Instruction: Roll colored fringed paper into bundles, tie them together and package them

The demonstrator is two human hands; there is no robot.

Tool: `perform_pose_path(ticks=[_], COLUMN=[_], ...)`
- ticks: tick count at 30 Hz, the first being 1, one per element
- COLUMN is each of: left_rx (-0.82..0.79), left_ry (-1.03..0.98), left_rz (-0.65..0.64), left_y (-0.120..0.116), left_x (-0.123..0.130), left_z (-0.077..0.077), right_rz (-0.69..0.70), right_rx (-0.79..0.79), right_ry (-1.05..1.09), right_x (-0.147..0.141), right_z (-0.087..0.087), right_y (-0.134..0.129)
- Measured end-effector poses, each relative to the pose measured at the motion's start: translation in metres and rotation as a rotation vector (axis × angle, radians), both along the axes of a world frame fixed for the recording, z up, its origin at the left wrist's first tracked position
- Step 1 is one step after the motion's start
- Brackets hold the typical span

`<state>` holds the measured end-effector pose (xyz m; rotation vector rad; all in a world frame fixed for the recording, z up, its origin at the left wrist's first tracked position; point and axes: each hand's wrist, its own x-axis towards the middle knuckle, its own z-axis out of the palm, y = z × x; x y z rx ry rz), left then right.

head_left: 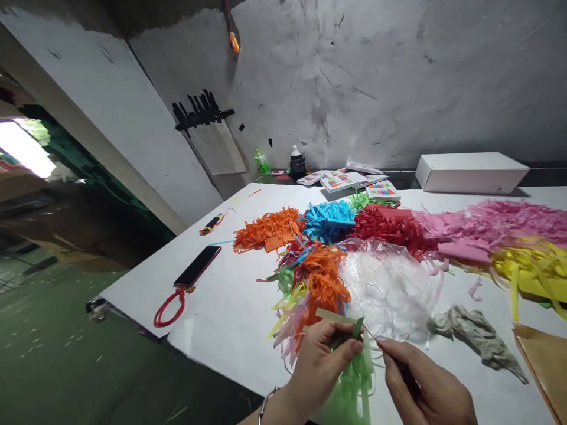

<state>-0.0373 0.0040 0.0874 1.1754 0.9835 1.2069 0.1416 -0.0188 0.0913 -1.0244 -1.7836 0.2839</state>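
Observation:
My left hand (325,360) is closed on a light green paper tassel (349,395), whose cut strips hang down below the fingers. A folded green strip stands up between thumb and forefinger. Close on its right, my right hand (425,381) pinches a thin needle-like piece (372,335), its far end reaching the green paper. Whether it is a needle or a stiff thread is too fine to tell. Just beyond the hands lie a mixed-colour tassel garland (328,277) and a transparent plastic bag (385,289).
Piles of orange (270,227), blue (330,219), red (385,224), pink (500,221) and yellow tassels (531,265) line the white table (221,319). A phone (198,265) and yellow-black snips (211,224) lie left. A white box (472,171) stands behind; a grey cloth (478,336) lies right.

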Motion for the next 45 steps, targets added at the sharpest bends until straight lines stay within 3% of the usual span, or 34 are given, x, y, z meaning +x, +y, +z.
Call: perform_pose_path(ticks=[9,17,22,32,39,45], left_rx=[-0.253,-0.228,-0.214,-0.172,-0.067,0.283], left_ry=[-0.225,-0.221,-0.224,-0.108,-0.002,0.253], left_rz=[-0.085,-0.114,-0.032,0.033,0.069,0.105], left_y=[-0.001,0.003,0.004,0.001,-0.002,-0.004], left_x=[0.003,0.0,0.0,0.006,0.005,0.007], left_z=[-0.003,-0.008,-0.006,-0.011,-0.017,-0.022], right_rz=[0.076,0.127,-0.055,0.008,0.049,0.053], right_rx=[-0.011,0.056,0.005,-0.013,0.03,-0.007], right_ry=[-0.043,-0.149,-0.038,-0.078,-0.237,-0.201], right_x=[-0.001,0.006,0.01,0.003,0.009,0.012], right_z=[0.0,0.001,-0.002,-0.002,-0.003,-0.015], right_y=[0.001,0.005,-0.001,-0.002,-0.002,-0.002])
